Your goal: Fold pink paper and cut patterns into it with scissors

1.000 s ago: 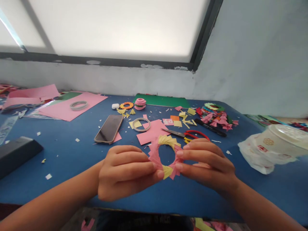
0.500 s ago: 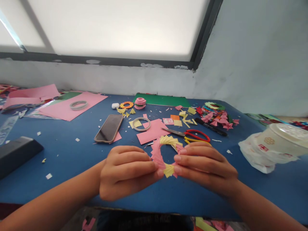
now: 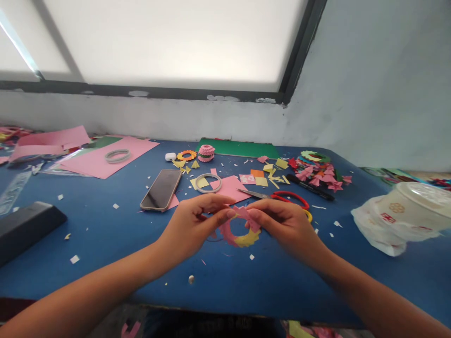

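Between my two hands hangs a folded-paper ring (image 3: 248, 240) in pink and yellow, held above the front of the blue table. My left hand (image 3: 199, 218) pinches its upper left rim between thumb and fingers. On the upper right of the same ring, my right hand (image 3: 283, 220) pinches with its thumb in front. The fingertips behind the paper are partly hidden. Just beyond my right hand lie scissors with red and yellow handles (image 3: 291, 197), partly covered by that hand. A pink sheet (image 3: 230, 188) lies on the table behind the ring.
A phone (image 3: 161, 189), a tape roll (image 3: 208, 183) and a black marker (image 3: 310, 187) lie past my hands. A wrapped cup (image 3: 405, 216) stands at the right, a dark block (image 3: 31, 230) at the left. Folded paper pieces (image 3: 317, 171) are heaped at the back right. Scraps dot the blue table (image 3: 141, 263).
The paper ring has been turned. My hands have moved from its lower sides to its top, with thumbs now in front. The yellow part now shows at the lower right.
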Action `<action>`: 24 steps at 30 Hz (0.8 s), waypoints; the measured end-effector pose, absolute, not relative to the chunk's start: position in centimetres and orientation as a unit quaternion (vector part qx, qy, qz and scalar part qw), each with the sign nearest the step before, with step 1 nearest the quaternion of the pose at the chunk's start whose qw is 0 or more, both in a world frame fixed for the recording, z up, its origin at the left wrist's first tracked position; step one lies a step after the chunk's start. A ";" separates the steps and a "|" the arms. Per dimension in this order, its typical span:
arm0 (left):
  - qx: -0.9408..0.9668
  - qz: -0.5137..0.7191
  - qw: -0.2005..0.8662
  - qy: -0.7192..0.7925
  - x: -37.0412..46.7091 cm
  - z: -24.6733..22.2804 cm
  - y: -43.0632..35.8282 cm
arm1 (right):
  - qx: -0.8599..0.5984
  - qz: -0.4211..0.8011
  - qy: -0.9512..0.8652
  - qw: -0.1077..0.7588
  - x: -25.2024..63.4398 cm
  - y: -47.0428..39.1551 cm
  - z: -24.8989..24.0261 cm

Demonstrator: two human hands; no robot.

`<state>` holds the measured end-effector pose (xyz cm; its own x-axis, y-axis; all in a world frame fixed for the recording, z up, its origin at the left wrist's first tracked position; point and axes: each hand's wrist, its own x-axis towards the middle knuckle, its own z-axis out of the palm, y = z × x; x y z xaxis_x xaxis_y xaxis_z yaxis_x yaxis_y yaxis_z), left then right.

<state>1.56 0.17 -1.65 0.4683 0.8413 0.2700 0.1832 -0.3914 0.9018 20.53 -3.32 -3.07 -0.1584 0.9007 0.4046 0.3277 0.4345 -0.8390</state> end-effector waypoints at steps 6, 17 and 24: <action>0.720 0.244 0.538 0.363 1.8 -1.8 0.5 | -0.466 0.292 -0.686 0.475 20.4 -2.6 -3.6; 0.680 0.415 0.430 0.425 1.5 2.0 11.2 | -0.445 0.219 -0.631 0.596 21.3 0.8 -6.1; 0.632 0.441 0.385 0.508 3.7 2.0 22.6 | -0.440 0.229 -0.664 0.559 20.9 0.6 -6.1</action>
